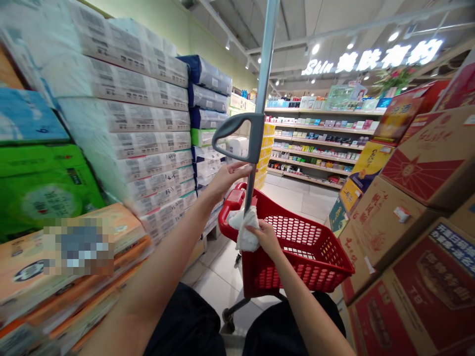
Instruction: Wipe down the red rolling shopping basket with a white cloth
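A tall metal pole (270, 44) rises beside the red plastic shopping cart (297, 257), with a grey loop handle (256, 138) fixed on it. Just below that handle, my left hand (227, 182) has its fingers bent against the pole, holding it. Lower down, a crumpled white cloth (248, 235) wraps the pole near the cart's red push bar (226, 212). My right hand (267, 239) grips the cloth and presses it to the pole. The pole's lower end is hidden behind the cloth and cart.
Wrapped paper packs (148, 113) are stacked high on the left, with orange packs (126, 237) low in front. Cartons (386, 222) pile up close on the right. Shelves of small boxed goods (315, 131) stand behind the cart. A cart wheel (228, 324) rests on the tiled floor.
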`<state>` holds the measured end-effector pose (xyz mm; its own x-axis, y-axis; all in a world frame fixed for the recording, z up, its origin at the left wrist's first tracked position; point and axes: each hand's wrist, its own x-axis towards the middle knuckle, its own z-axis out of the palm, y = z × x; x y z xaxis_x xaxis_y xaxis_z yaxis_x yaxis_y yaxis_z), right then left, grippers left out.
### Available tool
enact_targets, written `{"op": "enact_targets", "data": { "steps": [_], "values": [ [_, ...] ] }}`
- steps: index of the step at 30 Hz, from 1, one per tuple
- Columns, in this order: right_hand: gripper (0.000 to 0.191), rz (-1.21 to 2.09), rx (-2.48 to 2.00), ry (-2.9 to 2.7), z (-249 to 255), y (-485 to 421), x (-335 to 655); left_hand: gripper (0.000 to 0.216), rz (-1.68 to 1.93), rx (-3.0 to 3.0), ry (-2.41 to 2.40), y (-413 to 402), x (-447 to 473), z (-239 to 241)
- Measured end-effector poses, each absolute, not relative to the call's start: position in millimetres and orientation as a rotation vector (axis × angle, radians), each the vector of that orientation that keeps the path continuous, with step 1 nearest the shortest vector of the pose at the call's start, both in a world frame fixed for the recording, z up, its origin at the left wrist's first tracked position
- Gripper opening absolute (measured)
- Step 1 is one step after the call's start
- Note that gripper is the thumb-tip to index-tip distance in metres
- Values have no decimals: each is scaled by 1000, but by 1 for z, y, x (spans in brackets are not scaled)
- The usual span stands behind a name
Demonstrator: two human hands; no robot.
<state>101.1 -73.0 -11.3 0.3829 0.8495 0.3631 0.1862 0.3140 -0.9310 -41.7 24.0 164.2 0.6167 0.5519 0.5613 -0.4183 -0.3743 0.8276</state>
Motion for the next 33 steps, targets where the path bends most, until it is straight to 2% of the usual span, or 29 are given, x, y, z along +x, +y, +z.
{"op": "enact_targets", "data": {
  "steps": [3, 7, 9, 12, 15, 18, 24, 26, 31, 33],
  "values": [
    [44, 542, -1131, -1029, 37, -75, 120, 53, 1239, 1523, 46, 32, -47, 171],
    [39, 65, -979, -1025, 135, -79, 130, 72, 1729, 1662, 86, 43, -59, 189],
    [37, -233, -976, -1144, 178, -79, 124, 68, 1908, 1920, 160, 44, -65, 198],
    [41, -657, -1003, -1398, 219, -75, 106, 53, 1976, 2268, 256, 41, -72, 207],
    [52, -890, -1062, -1631, 225, -67, 91, 50, 2011, 2402, 303, 37, -74, 209],
    [63, -965, -1105, -1685, 202, -63, 86, 50, 2054, 2455, 311, 38, -73, 207],
    [63, -981, -1131, -1841, 152, -65, 102, 53, 2057, 2669, 313, 49, -70, 200],
    [61, -986, -1101, -1882, 160, -66, 107, 56, 2029, 2768, 371, 52, -70, 197],
    [59, -1001, -1057, -1876, 221, -63, 108, 86, 1955, 2969, 362, 57, -72, 192],
    [57, -1013, -1053, -1868, 234, -62, 105, 89, 1961, 3003, 378, 59, -72, 191]
  ]
}}
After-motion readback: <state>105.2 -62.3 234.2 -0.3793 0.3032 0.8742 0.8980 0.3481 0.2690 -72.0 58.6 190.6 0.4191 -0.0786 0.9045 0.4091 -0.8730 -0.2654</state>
